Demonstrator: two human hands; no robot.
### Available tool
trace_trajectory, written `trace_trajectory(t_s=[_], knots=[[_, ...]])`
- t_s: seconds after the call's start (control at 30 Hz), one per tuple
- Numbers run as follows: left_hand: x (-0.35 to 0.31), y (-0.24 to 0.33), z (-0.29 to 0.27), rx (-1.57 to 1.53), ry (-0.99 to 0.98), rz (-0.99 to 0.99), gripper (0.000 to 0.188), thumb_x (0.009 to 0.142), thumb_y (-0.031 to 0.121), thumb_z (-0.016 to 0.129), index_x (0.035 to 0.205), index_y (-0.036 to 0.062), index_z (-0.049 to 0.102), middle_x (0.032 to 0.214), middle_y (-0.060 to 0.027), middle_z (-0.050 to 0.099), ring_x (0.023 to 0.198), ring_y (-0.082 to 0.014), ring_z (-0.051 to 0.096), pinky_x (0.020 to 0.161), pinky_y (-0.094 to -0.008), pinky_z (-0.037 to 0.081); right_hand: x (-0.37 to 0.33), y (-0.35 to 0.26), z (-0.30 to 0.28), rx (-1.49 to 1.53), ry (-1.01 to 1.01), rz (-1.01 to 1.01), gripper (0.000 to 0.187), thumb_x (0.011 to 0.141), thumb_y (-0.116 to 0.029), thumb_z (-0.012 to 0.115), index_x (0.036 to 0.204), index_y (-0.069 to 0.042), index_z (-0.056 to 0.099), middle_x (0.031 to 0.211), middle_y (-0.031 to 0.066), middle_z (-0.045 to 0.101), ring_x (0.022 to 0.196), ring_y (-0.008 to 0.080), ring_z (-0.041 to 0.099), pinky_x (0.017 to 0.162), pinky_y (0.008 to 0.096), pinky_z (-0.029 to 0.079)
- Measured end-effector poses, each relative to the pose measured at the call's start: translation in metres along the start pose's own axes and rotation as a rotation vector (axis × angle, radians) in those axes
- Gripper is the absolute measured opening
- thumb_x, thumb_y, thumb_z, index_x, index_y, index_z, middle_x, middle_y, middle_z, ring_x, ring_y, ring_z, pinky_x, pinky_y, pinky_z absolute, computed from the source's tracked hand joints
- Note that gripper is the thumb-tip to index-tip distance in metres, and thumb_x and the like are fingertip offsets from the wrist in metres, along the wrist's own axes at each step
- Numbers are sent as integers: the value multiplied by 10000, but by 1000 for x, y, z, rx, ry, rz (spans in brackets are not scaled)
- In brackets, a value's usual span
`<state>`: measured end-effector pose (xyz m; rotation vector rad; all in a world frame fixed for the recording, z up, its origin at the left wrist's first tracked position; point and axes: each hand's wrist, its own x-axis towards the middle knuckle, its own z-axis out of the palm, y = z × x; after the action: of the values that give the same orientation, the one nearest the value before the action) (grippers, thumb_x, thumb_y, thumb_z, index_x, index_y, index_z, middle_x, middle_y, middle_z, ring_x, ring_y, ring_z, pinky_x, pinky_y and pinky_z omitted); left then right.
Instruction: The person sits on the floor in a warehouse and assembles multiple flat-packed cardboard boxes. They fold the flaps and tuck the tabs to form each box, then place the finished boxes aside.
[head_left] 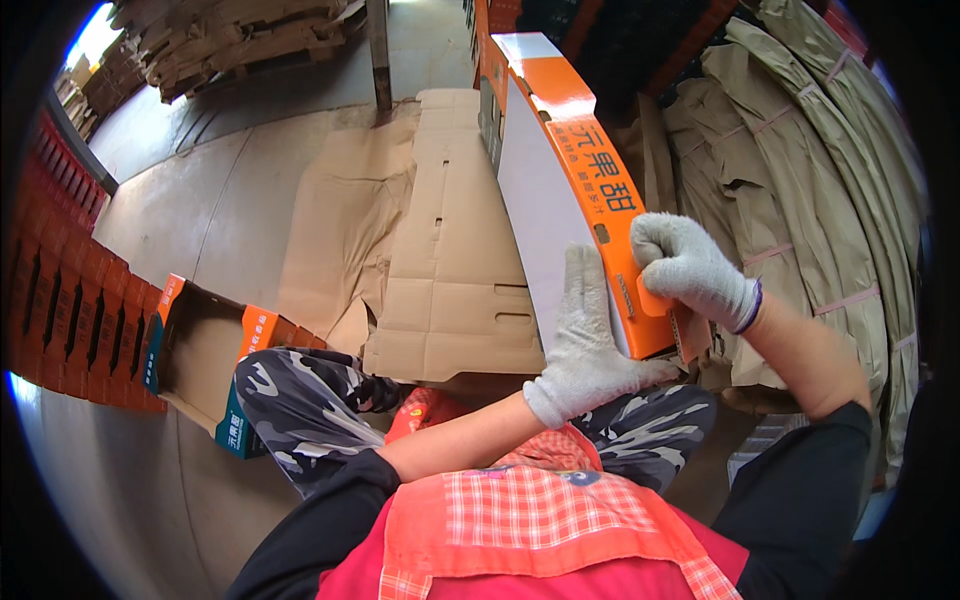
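Observation:
An orange and white cardboard box (552,165), partly folded up, stands tilted in front of me, with dark printing and small cut-out holes on its orange wall. My left hand (585,350), in a grey-white knit glove, lies with straight fingers against the white panel near the close end. In a matching glove, my right hand (690,265) is curled closed at the orange edge, beside a small orange flap (655,302). Its fingertips are partly hidden. Under the box lie flat brown cardboard sheets (455,260).
An open orange and teal carton (190,345) sits by my left knee. Stacked orange cartons (75,310) line the left side. Bundles of brown folded paper sheets (780,190) tied with pink string rise on the right. A post (378,55) and piled cardboard (225,45) stand farther off.

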<state>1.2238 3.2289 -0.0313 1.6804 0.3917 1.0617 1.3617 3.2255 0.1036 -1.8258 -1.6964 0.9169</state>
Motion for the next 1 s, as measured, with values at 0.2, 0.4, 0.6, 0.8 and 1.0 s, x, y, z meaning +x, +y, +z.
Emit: trace_trajectory(t_s=[0.2, 0.4, 0.6, 0.8, 1.0], knots=[[-1, -4, 3, 75, -30, -24, 1226, 669, 296, 883, 1502, 42, 21, 1461, -194, 290, 1403, -270, 301, 1137, -381, 294, 24, -12, 33, -494, 88, -502, 61, 695, -72, 593, 751, -68, 569, 714, 139, 597, 707, 355, 618, 617, 406, 489], [0, 10, -12, -85, -26, -20, 1095, 713, 235, 834, 1482, 60, 74, 1425, -172, 321, 1347, -268, 385, 1097, -386, 360, 23, -30, 40, -338, -21, -334, 337, 621, 30, 497, 939, -32, 590, 746, 76, 543, 668, 251, 538, 648, 329, 465], [2, 7, -8, 27, 66, 1, 1102, 648, 207, 876, 1462, 47, 149, 1410, -174, 343, 1289, -288, 452, 1055, -379, 406, 39, -22, 31, -474, -161, -545, 416, 596, 33, 536, 991, -73, 610, 809, 64, 583, 747, 256, 569, 712, 353, 446], [-16, 5, -13, -32, -217, -170, 927, 707, 216, 848, 1437, 73, 295, 1408, -150, 429, 1269, -265, 482, 1001, -372, 454, 44, -16, 59, -765, -172, -722, 387, 660, -96, 683, 1043, -129, 636, 959, 67, 637, 914, 254, 625, 785, 363, 443], [-4, -11, -30, -295, 113, -63, 989, 788, 219, 796, 1491, 172, 103, 1387, -85, 435, 1255, -215, 474, 1018, -347, 455, 103, -36, 19, 322, 450, 0, 324, 836, -227, 700, 1073, -12, 652, 953, 48, 634, 881, 154, 625, 761, 332, 503]])
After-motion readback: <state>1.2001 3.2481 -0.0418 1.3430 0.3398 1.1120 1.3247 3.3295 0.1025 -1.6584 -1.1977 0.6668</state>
